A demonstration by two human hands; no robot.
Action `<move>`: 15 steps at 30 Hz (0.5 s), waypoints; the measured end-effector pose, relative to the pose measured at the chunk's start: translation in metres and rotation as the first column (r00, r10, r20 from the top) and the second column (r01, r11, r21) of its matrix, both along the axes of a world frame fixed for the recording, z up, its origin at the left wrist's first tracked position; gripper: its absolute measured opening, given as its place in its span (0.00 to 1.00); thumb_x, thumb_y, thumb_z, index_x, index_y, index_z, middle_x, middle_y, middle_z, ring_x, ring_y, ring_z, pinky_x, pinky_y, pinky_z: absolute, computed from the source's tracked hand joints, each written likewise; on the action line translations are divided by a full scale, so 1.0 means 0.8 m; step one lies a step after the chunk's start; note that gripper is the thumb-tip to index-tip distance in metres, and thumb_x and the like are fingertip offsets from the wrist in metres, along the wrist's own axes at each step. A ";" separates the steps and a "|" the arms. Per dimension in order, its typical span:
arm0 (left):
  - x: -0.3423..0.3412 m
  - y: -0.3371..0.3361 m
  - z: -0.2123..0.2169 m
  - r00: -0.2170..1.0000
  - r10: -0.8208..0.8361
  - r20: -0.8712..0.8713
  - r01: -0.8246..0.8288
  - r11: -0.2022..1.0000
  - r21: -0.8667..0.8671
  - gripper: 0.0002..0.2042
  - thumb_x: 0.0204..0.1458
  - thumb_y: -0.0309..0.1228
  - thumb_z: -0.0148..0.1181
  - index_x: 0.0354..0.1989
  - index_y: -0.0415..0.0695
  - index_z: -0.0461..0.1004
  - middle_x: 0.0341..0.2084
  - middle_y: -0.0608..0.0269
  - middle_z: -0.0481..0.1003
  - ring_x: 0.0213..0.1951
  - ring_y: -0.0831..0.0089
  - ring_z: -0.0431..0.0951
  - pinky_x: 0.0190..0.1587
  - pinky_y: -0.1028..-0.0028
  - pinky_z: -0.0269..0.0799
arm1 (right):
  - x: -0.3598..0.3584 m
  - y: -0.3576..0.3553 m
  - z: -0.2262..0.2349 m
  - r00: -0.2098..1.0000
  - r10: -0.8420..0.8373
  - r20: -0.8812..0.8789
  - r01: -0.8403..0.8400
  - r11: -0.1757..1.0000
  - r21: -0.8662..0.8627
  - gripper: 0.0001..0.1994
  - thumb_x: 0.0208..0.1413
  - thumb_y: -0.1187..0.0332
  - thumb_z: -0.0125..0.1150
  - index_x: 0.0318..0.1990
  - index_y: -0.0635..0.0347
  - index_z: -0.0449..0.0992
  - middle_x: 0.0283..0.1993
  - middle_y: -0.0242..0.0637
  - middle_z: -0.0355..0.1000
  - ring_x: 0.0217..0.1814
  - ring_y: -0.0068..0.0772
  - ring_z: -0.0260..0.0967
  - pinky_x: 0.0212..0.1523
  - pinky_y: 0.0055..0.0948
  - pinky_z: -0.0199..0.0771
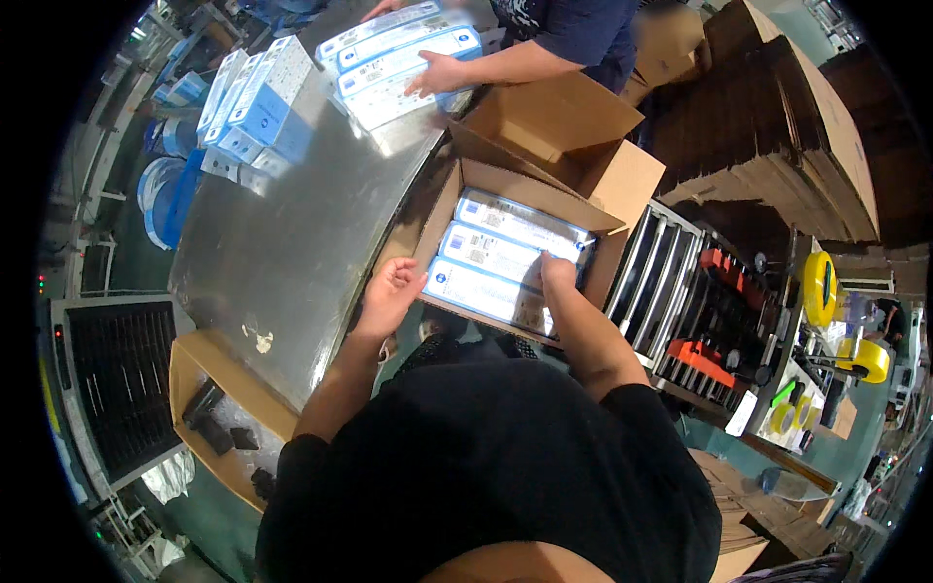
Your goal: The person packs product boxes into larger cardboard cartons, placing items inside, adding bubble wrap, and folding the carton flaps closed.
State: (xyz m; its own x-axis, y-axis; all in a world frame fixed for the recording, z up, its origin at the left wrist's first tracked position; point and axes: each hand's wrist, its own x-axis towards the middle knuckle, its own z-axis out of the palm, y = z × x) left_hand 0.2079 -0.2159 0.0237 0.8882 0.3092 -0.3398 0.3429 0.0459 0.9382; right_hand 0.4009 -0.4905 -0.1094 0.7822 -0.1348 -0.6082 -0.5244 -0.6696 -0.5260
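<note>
Leaning over an open cardboard box [606,270], the person has the right hand [559,274] inside it, against the three white-and-blue packs [486,249] lying side by side there; whether its fingers pinch one, one cannot tell. The left hand [390,295] is loosely spread, fingers slightly curled, beside the box's left wall. Across the metal surface [282,243], a co-worker's hand [440,75] rests on similar packs [408,76]. Metal rollers [657,277] stand right of the box.
</note>
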 end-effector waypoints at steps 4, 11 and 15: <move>0.026 0.006 0.047 0.957 -0.252 -0.147 0.275 0.610 0.743 0.50 0.38 0.37 0.76 0.68 0.36 0.48 0.64 0.43 0.56 0.63 0.52 0.61 0.65 0.63 0.58 | -0.025 -0.006 0.102 0.816 -0.017 0.577 -0.100 0.980 0.171 0.15 0.51 0.63 0.66 0.38 0.65 0.73 0.38 0.43 0.71 0.40 0.36 0.68 0.44 0.31 0.69; 0.110 -0.007 -0.003 0.274 -0.826 -0.492 0.907 0.052 0.418 0.52 0.33 0.38 0.74 0.69 0.41 0.50 0.71 0.50 0.46 0.63 0.51 0.62 0.64 0.63 0.59 | -0.060 -0.060 0.142 0.872 0.413 0.264 -0.404 0.910 -0.091 0.24 0.55 0.56 0.61 0.57 0.57 0.71 0.54 0.45 0.73 0.54 0.47 0.72 0.57 0.38 0.69; 0.186 -0.012 -0.027 0.344 -0.775 -0.531 0.873 0.054 0.485 0.42 0.31 0.38 0.75 0.62 0.53 0.66 0.65 0.54 0.60 0.61 0.52 0.64 0.55 0.61 0.67 | 0.001 -0.056 0.116 0.574 0.813 0.096 -0.707 0.552 -0.443 0.24 0.51 0.63 0.63 0.55 0.61 0.69 0.56 0.45 0.71 0.56 0.51 0.69 0.54 0.43 0.70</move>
State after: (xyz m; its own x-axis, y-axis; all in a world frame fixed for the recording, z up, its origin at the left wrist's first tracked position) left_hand 0.3566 -0.2254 0.0024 0.6929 -0.4571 -0.5577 -0.1677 -0.8544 0.4919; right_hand 0.4019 -0.5350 -0.0168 0.7957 0.4479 -0.4077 0.3891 -0.8939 -0.2227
